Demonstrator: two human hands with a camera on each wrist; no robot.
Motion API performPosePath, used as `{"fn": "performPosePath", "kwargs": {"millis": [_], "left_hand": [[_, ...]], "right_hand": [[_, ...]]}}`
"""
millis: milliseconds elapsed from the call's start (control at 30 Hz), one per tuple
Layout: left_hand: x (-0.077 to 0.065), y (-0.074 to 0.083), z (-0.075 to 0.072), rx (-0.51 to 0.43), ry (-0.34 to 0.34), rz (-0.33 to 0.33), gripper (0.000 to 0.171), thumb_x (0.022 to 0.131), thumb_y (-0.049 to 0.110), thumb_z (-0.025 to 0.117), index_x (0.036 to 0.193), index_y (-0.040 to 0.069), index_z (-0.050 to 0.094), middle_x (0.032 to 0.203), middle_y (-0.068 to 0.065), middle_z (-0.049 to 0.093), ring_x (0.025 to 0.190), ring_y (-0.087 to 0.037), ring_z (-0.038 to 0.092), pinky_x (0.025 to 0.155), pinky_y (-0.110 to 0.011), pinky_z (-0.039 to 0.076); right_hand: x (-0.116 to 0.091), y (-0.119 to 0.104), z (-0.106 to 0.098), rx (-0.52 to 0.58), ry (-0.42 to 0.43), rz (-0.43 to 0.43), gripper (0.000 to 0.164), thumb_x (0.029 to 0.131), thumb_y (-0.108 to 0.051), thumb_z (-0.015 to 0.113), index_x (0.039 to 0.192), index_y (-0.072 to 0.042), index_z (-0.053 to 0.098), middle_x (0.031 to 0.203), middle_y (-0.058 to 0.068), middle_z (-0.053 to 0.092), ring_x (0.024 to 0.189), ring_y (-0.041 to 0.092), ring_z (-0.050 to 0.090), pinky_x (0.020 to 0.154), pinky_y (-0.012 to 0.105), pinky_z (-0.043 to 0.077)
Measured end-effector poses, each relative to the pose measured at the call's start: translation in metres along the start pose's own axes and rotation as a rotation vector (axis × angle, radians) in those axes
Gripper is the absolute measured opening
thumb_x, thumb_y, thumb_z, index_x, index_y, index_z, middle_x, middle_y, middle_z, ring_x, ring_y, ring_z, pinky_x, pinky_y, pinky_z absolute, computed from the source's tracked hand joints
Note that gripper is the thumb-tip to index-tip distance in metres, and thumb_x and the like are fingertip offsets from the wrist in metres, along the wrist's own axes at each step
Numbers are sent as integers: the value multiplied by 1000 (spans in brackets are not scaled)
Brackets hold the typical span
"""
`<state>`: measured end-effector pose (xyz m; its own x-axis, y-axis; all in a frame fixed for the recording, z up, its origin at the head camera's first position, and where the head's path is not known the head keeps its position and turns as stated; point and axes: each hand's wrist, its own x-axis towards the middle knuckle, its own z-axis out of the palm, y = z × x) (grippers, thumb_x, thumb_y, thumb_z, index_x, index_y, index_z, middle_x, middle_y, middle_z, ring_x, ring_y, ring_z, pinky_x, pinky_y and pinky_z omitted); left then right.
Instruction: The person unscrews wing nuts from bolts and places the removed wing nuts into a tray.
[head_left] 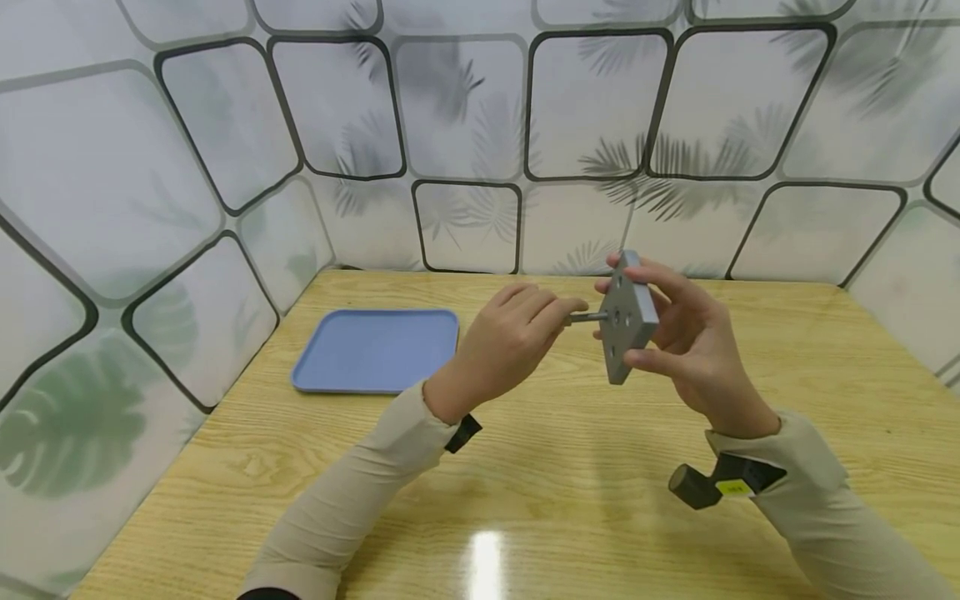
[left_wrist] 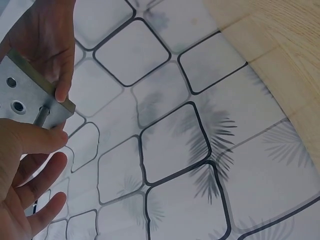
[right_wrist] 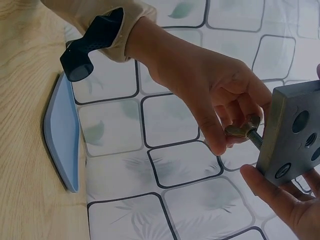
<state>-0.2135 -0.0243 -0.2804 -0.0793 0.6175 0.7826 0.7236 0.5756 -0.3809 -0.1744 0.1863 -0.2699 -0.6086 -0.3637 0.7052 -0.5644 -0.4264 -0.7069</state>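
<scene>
My right hand (head_left: 701, 346) holds a thick grey metal plate (head_left: 626, 321) by its edges, upright above the table. Several round holes pierce the plate's face. From the left, my left hand (head_left: 517, 337) pinches a wing bolt (right_wrist: 244, 131) at its winged head, between thumb and curled fingers. The bolt's threaded shank points straight at the plate, its tip in or right at one of the holes. In the left wrist view the shank (left_wrist: 43, 116) meets the plate face near a corner; the wings are hidden behind the left thumb.
A blue rectangular tray (head_left: 375, 352) lies on the wooden table (head_left: 540, 492), left of the hands. Patterned curtain-like walls (head_left: 465, 108) with leaf prints enclose the table at the back and sides. Each sleeve carries a dark wrist camera (head_left: 697, 486).
</scene>
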Motion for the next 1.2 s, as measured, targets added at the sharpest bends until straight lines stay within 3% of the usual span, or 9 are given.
{"fn": "performPosePath", "kwargs": {"millis": [300, 500, 733, 1000, 1200], "left_hand": [[0, -2, -4, -12, -4, -29, 19, 85, 24, 69, 101, 13, 66, 93, -1, 64, 88, -15, 62, 88, -30, 48], [0, -3, -5, -31, -7, -48, 22, 87, 28, 67, 104, 14, 69, 99, -2, 63, 87, -14, 61, 88, -30, 48], [-1, -4, -4, -17, -4, -56, 19, 88, 26, 66, 103, 15, 69, 92, 1, 67, 85, -14, 64, 91, -33, 48], [0, -3, -6, -130, -45, -69, 26, 89, 23, 64, 112, 11, 66, 83, 3, 69, 79, -11, 63, 91, -29, 47], [1, -1, -8, -123, -63, -73, 31, 84, 19, 70, 113, 10, 64, 83, 3, 68, 80, -11, 63, 91, -29, 47]], "right_hand": [[0, -1, -1, 12, 5, -7, 62, 78, 12, 66, 135, -4, 48, 146, 16, 39, 125, 29, 49, 85, 42, 55], [1, -1, -2, 18, 10, -9, 62, 77, 12, 67, 134, -4, 49, 145, 16, 40, 125, 30, 49, 86, 42, 55], [1, -1, -2, 6, 2, -6, 62, 78, 12, 66, 135, -3, 48, 146, 17, 38, 125, 30, 49, 85, 43, 55], [0, -2, -1, 11, 4, 2, 62, 78, 13, 65, 135, -5, 48, 146, 15, 38, 126, 29, 48, 86, 42, 55], [1, -1, -1, 11, 4, -3, 62, 78, 12, 66, 135, -4, 48, 146, 16, 38, 125, 29, 49, 85, 42, 55]]}}
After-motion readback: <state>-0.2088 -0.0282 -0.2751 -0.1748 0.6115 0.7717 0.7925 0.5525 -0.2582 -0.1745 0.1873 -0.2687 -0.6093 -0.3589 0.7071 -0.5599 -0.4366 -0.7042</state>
